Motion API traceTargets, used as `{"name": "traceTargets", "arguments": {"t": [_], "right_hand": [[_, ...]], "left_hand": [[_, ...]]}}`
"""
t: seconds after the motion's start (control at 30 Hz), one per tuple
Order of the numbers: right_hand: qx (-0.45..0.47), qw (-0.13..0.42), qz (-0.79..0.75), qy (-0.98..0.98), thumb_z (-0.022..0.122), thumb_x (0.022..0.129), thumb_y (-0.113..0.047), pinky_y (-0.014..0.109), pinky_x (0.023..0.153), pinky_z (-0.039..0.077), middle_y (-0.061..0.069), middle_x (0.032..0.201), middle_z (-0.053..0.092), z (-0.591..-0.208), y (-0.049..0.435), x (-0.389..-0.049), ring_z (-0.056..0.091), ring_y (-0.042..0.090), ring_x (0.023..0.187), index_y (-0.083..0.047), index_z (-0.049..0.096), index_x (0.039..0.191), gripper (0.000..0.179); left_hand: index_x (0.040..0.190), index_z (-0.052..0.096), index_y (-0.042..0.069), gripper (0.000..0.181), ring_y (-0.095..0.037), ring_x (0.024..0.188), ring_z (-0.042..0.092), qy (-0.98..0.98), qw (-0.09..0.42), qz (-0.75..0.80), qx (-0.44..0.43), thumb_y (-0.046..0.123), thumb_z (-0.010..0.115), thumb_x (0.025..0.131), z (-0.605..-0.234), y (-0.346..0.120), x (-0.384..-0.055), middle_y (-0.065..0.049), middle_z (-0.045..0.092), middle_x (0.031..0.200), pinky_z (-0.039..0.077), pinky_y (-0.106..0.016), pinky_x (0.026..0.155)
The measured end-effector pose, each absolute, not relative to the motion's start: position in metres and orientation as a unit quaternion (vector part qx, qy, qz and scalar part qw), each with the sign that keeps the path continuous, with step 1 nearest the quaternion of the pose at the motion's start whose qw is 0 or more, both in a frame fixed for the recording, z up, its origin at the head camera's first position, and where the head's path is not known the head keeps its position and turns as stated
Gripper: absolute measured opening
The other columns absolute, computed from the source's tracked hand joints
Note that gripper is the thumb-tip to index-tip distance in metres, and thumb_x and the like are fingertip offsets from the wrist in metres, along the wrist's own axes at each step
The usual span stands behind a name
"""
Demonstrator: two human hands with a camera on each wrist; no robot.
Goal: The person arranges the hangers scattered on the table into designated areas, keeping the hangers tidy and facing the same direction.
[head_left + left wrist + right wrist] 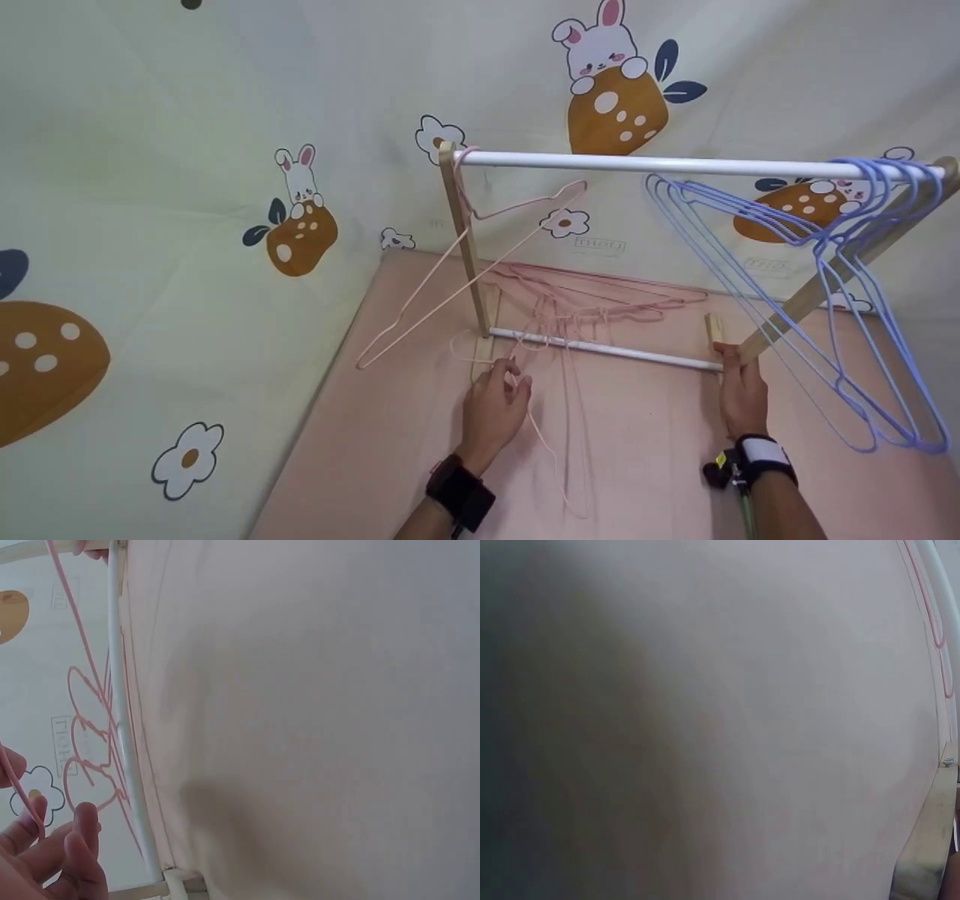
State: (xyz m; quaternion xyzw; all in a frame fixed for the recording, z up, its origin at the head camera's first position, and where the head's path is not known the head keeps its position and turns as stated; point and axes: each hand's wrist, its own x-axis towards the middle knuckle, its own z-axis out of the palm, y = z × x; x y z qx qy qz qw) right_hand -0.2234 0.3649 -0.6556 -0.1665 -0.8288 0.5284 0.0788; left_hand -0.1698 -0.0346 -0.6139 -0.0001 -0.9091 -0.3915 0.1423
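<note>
Several blue hangers (823, 240) hang at the right end of a white top rail (645, 163) in the head view, one pink hanger (517, 238) at its left; before the lower rail (607, 349) the left hand (495, 409), fingers curled, pinches another, and the right hand (744, 397) grips the rack's lower right corner. Loose pink hangers (600, 310) lie beyond. The left wrist view shows pink wire (22, 799) between curled fingers; the right, a wooden foot (926, 840), that grip hidden.

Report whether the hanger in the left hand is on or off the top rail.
Off: the left hand holds the pink hanger well below the white top rail.
</note>
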Motion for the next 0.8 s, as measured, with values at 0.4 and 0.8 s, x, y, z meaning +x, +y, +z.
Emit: {"name": "traceTargets", "arguments": {"t": [0.4, 0.8], "right_hand": [[-0.159, 0.079, 0.527, -0.831, 0.031, 0.118, -0.057, 0.065, 0.127, 0.024, 0.02, 0.17, 0.044, -0.655, 0.365, -0.223, 0.031, 0.041, 0.161, -0.008, 0.051, 0.155, 0.065], [-0.165, 0.079, 0.523, -0.833, 0.032, 0.117, -0.06, 0.064, 0.125, 0.027, 0.02, 0.168, 0.047, -0.655, 0.366, -0.223, 0.035, 0.042, 0.159, -0.007, 0.051, 0.155, 0.067]], "left_hand": [[0.117, 0.07, 0.008, 0.013, -0.018, 0.082, 0.068, -0.902, 0.163, -0.395, -0.067, 0.007, 0.072, 0.104, -0.599, -0.053, -0.171, -0.007, 0.075, 0.101, 0.053, -0.034, 0.068], [0.111, 0.069, 0.008, 0.016, -0.016, 0.085, 0.069, -0.879, 0.188, -0.422, -0.121, -0.004, 0.066, 0.101, -0.574, -0.06, -0.171, -0.005, 0.074, 0.098, 0.059, -0.036, 0.074]]}}
